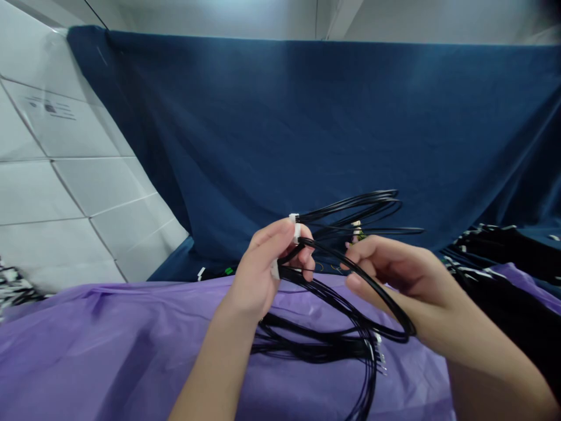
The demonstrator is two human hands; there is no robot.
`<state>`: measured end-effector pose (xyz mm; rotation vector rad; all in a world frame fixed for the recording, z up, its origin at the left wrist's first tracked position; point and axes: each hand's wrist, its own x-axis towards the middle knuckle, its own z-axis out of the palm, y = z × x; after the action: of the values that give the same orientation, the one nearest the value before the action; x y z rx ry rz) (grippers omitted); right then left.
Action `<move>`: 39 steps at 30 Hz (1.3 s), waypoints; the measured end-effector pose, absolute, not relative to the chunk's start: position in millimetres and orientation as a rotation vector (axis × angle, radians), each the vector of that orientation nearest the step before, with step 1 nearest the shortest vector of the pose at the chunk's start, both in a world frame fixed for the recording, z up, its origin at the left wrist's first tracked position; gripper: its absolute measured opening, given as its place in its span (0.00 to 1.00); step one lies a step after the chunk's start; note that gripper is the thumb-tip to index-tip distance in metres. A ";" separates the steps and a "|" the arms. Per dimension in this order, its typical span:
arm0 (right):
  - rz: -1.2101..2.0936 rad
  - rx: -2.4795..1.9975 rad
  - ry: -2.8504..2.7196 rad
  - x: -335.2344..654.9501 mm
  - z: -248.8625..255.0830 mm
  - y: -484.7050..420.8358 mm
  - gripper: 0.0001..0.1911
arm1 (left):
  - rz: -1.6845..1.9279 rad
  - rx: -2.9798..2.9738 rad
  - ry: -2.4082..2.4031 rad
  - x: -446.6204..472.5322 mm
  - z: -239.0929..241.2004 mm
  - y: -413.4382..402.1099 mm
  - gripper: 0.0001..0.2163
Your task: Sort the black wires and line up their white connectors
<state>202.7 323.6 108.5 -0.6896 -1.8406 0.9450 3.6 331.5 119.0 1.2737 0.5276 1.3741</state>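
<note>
My left hand point(267, 257) is closed around a bundle of thin black wires, with white connectors point(294, 225) showing at the fingertips. Another white connector point(275, 269) lies against the palm. From these ends, black wires point(372, 204) loop out to the right, and a thicker black strand point(381, 292) bends down across the front of my right hand point(394, 272). That hand's fingers are half curled, with thumb and fingertips apart. More black wires point(315, 345) hang or lie below, over the purple cover, with small metal ends point(382, 359) at their right.
A purple cover point(131, 345) spreads across the front. Black wire bundles with white ends point(491, 275) are piled at the right; others point(15, 286) sit at the far left. A dark blue curtain point(328, 128) hangs behind, beside a white panelled surface point(79, 181).
</note>
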 end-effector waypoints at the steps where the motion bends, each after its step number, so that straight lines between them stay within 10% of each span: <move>1: 1.034 -0.633 -1.780 206.1 108.8 324.1 0.05 | 1.377 1.267 0.553 3.2 119.7 331.8 0.15; 8: 1.450 -0.274 -1.371 225.1 115.9 331.0 0.08 | 1.369 1.237 0.696 3.3 124.2 332.7 0.13; 39: 1.027 -0.260 -1.141 214.1 122.7 331.8 0.10 | 1.274 1.226 0.787 7.0 123.6 332.5 0.14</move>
<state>214.1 331.8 122.7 -0.2603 -1.1405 1.0269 7.0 332.5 123.6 1.2258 0.7870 1.2745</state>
